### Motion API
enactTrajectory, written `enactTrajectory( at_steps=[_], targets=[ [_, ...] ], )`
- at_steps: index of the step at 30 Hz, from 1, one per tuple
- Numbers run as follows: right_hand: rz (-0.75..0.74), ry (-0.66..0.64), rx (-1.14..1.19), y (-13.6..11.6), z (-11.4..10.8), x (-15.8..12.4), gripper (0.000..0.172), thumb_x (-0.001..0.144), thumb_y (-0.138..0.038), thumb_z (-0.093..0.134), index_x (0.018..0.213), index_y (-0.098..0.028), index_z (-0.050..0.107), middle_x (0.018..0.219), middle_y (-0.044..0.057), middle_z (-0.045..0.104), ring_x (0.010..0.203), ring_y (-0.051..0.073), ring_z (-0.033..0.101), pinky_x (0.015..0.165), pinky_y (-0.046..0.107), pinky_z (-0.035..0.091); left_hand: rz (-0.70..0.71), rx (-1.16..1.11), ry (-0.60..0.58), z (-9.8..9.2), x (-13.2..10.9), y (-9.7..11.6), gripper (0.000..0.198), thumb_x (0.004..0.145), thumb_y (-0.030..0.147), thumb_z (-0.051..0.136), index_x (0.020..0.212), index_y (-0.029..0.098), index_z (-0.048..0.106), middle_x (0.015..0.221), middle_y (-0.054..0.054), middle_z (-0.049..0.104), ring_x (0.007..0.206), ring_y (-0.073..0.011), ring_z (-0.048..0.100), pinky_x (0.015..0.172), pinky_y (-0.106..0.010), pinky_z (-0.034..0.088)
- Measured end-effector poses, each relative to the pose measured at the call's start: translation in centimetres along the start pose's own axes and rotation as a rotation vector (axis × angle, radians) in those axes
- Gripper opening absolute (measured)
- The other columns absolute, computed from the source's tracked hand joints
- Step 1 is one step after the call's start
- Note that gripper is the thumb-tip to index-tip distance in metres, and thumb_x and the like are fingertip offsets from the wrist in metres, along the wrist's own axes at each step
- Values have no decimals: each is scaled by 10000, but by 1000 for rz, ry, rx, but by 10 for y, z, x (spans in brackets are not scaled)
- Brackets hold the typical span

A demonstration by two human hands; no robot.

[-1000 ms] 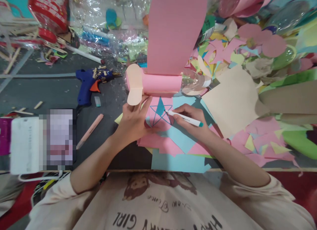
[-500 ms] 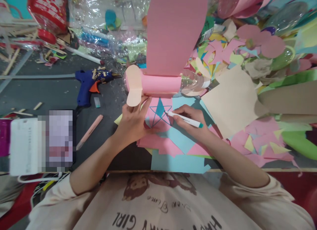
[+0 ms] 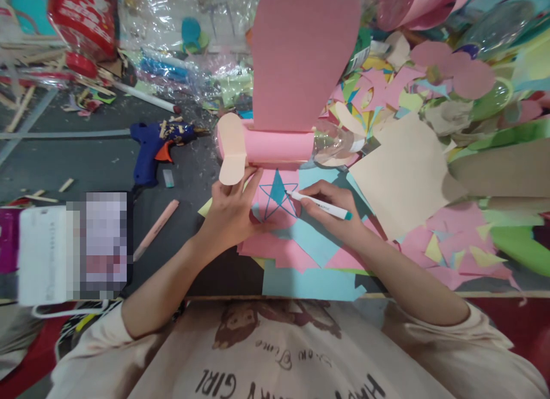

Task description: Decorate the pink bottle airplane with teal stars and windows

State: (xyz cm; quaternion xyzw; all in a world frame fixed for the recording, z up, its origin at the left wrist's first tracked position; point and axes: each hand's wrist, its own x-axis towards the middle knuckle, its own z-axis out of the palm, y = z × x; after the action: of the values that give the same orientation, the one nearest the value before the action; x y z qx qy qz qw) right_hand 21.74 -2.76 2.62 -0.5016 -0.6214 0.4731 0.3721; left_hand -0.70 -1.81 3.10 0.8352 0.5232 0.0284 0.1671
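In my right hand (image 3: 329, 207) is a white marker (image 3: 322, 205) with a teal end. Its tip touches a pink paper piece (image 3: 281, 211) bearing a blue-outlined star (image 3: 278, 192), whose top point and part of its middle are filled teal. My left hand (image 3: 232, 207) lies against the left side of that piece, fingers stretched out and partly hidden under a cream paper shape (image 3: 232, 150). Just beyond lies a clear plastic bottle (image 3: 333, 142) wrapped in pink paper (image 3: 279, 145), with a large pink paper wing (image 3: 303, 55) extending away from it.
A blue glue gun (image 3: 148, 150), a pink pen (image 3: 156, 230) and a phone (image 3: 107, 238) lie to the left. Blue paper sheets (image 3: 313, 281) lie beneath the work. Cream paper (image 3: 399, 176) and colored scraps (image 3: 459, 244) cover the right. Behind stands a red-labelled bottle (image 3: 83, 21).
The marker tip has shifted very slightly on the star, and the teal fill looks nearly the same. My left hand stays in place.
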Motion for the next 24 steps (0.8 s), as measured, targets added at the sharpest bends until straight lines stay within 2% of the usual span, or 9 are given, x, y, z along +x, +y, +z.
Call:
enactTrajectory(
  at_steps=[3,7,13,18,24],
  targets=[
    [6,-8,9,1,-1,1,203,880,-384,669,785,-205,663,671,-7,662,591,126,585,541,243,451,5,4,14,1,0,-1,911,834,625,624,1504,79,337,1466,-280,485,1353,-430,471,1005,-490,362],
    [35,52,18,3,0,2,220,870,-416,678,792,-211,656,666,-8,671,561,125,583,507,244,443,3,-19,5,1,0,-1,905,826,602,648,1506,91,340,1471,-271,485,1367,-428,460,1020,-491,357],
    [22,35,25,1,2,2,207,886,-415,673,867,-209,685,767,14,686,698,150,639,629,273,505,-5,-10,3,0,0,0,913,814,603,659,1506,102,338,1475,-277,477,1368,-434,455,1007,-492,364],
    [53,29,51,4,0,2,265,859,-444,686,747,-206,657,645,-2,653,557,125,571,497,245,430,-7,-20,14,2,-1,-1,911,827,610,640,1504,82,335,1469,-284,478,1360,-437,460,1033,-505,351],
    [49,23,37,3,1,2,210,867,-381,663,751,-207,649,634,-15,644,551,118,560,498,239,420,3,-25,22,2,-1,-2,914,823,615,644,1508,93,339,1473,-280,476,1355,-439,460,1021,-502,356]
  ],
)
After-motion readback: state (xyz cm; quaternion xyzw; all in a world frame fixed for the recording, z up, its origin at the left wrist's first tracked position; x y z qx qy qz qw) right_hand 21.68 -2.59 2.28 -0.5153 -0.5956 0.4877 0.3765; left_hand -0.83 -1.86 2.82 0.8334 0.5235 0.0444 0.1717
